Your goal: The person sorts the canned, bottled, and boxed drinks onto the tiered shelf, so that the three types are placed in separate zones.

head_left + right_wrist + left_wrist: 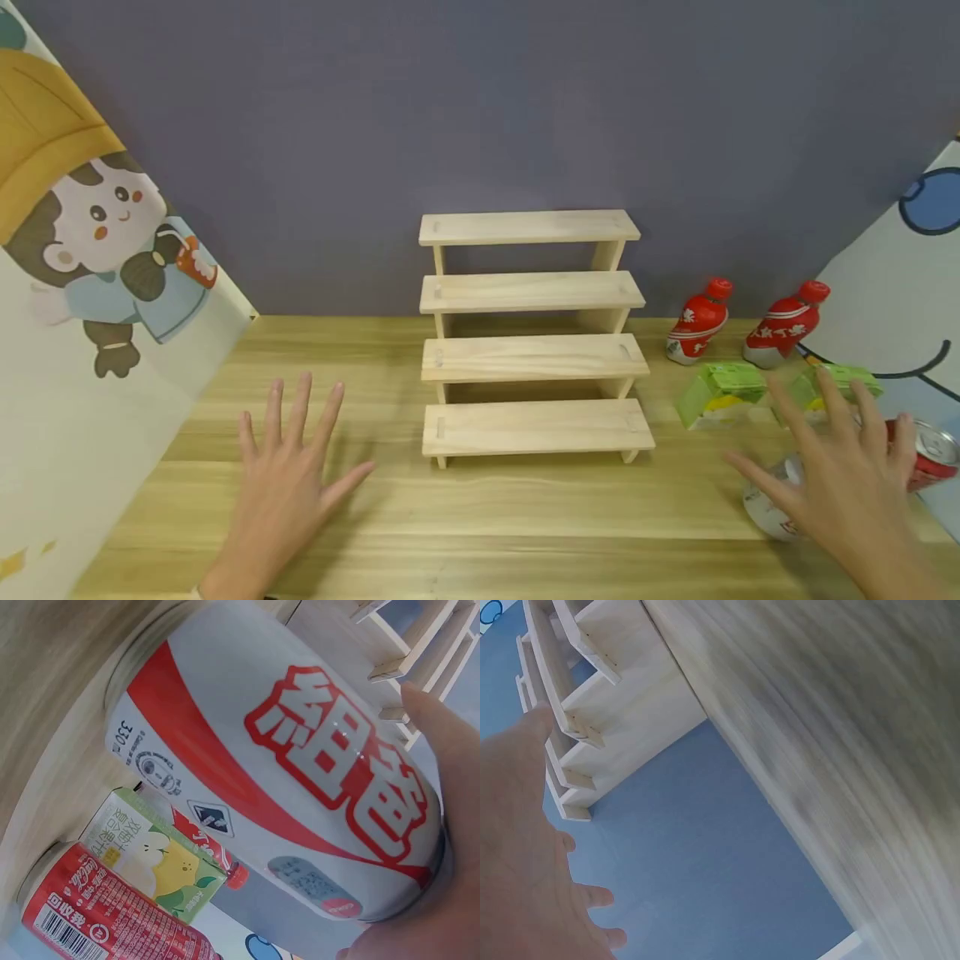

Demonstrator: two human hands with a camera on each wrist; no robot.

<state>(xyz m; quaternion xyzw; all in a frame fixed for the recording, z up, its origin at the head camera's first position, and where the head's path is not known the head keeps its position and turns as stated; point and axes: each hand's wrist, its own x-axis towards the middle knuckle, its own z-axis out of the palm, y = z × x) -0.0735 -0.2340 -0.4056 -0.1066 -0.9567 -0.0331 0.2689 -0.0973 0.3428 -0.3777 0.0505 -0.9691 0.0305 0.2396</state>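
Observation:
My left hand (281, 492) is spread flat above the left part of the table, palm down and holding nothing. The right hand (855, 483), fingers also spread, hovers over the drinks on the right. Partly beneath it stands a white can (765, 512) with red lettering, which fills much of the right wrist view. A red cola can (935, 454) is beside that hand's little finger. Just beyond its fingertips are two green juice cartons, one near (723, 392) and one far (843, 379), the second partly hidden by the fingers.
A four-step wooden display rack (536, 358) stands mid-table against the grey back wall (525, 108). Two red bottles, a left bottle (697, 325) and a right bottle (786, 327), stand behind the cartons. Printed side panels border the wooden table (360, 542).

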